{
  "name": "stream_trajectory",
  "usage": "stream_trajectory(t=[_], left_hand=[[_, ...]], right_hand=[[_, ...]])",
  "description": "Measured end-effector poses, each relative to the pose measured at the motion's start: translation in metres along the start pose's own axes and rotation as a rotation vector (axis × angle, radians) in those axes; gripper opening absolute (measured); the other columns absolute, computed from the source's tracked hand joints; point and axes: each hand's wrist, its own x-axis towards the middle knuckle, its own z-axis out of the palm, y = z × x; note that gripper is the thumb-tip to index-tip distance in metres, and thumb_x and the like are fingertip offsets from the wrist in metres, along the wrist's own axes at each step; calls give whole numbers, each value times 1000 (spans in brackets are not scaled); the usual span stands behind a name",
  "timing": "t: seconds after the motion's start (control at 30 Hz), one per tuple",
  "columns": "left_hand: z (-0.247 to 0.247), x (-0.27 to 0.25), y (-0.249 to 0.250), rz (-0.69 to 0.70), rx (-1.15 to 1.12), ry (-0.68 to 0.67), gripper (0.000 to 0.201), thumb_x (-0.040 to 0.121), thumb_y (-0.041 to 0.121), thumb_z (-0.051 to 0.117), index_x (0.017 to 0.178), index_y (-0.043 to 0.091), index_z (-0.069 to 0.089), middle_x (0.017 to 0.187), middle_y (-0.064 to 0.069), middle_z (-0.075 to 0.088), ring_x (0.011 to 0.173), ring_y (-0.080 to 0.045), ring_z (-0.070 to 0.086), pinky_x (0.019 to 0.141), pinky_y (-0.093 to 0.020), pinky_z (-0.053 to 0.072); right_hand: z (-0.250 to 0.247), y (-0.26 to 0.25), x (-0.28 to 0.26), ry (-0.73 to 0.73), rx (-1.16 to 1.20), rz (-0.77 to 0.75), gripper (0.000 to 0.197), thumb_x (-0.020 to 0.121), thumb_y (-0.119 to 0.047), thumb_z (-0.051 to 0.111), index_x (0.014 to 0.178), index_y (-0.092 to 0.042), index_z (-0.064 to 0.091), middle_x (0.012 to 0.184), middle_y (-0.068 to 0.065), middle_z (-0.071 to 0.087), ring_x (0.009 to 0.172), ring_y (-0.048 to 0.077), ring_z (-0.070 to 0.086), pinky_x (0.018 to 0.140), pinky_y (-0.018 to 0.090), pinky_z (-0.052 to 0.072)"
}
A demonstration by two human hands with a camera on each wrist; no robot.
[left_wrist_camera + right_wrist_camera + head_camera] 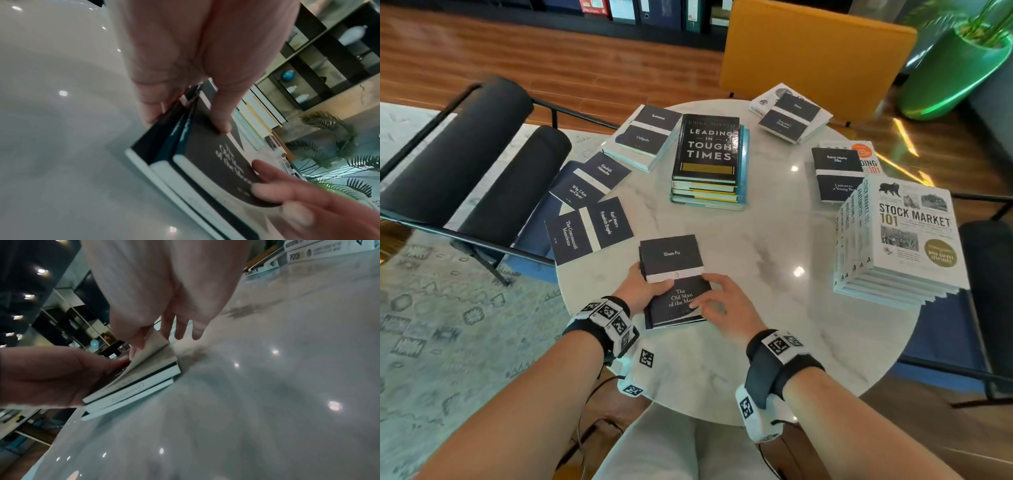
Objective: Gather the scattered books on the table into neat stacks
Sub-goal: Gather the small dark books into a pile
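We have a small pile of thin dark paperbacks (674,281) at the lower centre of the head view, near the closest edge of the marble table (774,240). Our left hand (635,289) grips the pile's left edge, thumb on the cover and fingers underneath. Our right hand (726,308) rests on the right side, its thumb lifting the corner of the top cover. These books look light, floppy and slick-covered, likely to slide or curl, so we would squeeze both long edges. Their long axis runs up the frame, titles readable from our side.
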Motion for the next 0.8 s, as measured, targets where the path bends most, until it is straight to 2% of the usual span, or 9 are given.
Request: stream_trajectory(t=[0.03, 0.1, 0.23, 0.3, 0.4, 0.5, 0.63, 0.7, 0.8], left_hand=[[-2, 2, -4, -2, 42, 14, 72, 73, 19, 81, 133, 13, 40, 127, -11, 61, 111, -27, 62, 95, -48, 51], [-3, 1, -9, 21, 98, 26, 76, 73, 22, 79, 135, 16, 36, 123, -5, 61, 111, -23, 60, 99, -46, 48], [0, -10, -6, 126, 56, 12, 59, 88, 5, 65, 134, 19, 31, 113, 1, 58, 104, -19, 58, 89, -35, 50], [0, -13, 0, 172, 12, -22, 62, 89, 3, 64, 138, 18, 31, 118, -2, 59, 105, -18, 59, 86, -32, 51], [-7, -11, 10, 182, -14, -63, 65, 88, 5, 66, 141, 18, 31, 125, -4, 59, 111, -20, 60, 92, -35, 51], [-23, -3, 22, 214, 39, -93, 59, 89, 17, 68, 140, 20, 39, 126, -1, 61, 110, -17, 62, 90, -29, 52], [-71, 27, 35, 239, 423, 219, 43, 96, 41, 52, 132, 18, 56, 125, 0, 62, 115, -19, 58, 96, -30, 43], [-103, 47, 37, 214, 662, 425, 41, 92, 43, 53, 128, 25, 61, 129, -7, 61, 118, -29, 54, 102, -37, 40], [-136, 65, 41, 79, 795, 541, 41, 90, 38, 60, 129, 27, 57, 139, -15, 41, 126, -36, 37, 105, -42, 33]], right_hand=[[1, 0, 1, 5, 4, 45, 18, 85, -8, 59, 89, -16, 75, 139, -2, 41, 133, 15, 35, 86, -9, 23], [2, -1, 5, 41, -26, 141, 18, 86, -12, 59, 95, -24, 69, 139, -2, 39, 133, 16, 30, 87, -7, 20], [3, -9, 22, 135, 189, 312, 60, 81, -33, 71, 133, -22, 42, 129, 1, 49, 125, 19, 47, 105, 32, 38], [4, -17, 34, 100, 366, 375, 80, 78, -42, 75, 142, -21, 32, 127, 1, 55, 116, 20, 57, 103, 39, 46], [6, -28, 52, 65, 375, 361, 65, 80, -40, 74, 133, -17, 45, 124, 2, 64, 104, 18, 65, 93, 32, 52], [14, -38, 70, 67, 383, 377, 51, 87, -31, 68, 129, -13, 46, 122, 5, 63, 106, 22, 63, 95, 37, 51], [27, -45, 90, 93, 379, 396, 41, 93, -23, 60, 128, -9, 43, 119, 7, 62, 104, 23, 62, 92, 36, 50], [33, -44, 97, 146, 380, 435, 38, 94, -20, 58, 126, -8, 42, 112, 4, 60, 98, 19, 58, 83, 27, 45], [48, -38, 108, 257, 373, 498, 36, 92, -19, 61, 123, -5, 51, 111, 6, 64, 99, 20, 61, 67, 18, 42]])
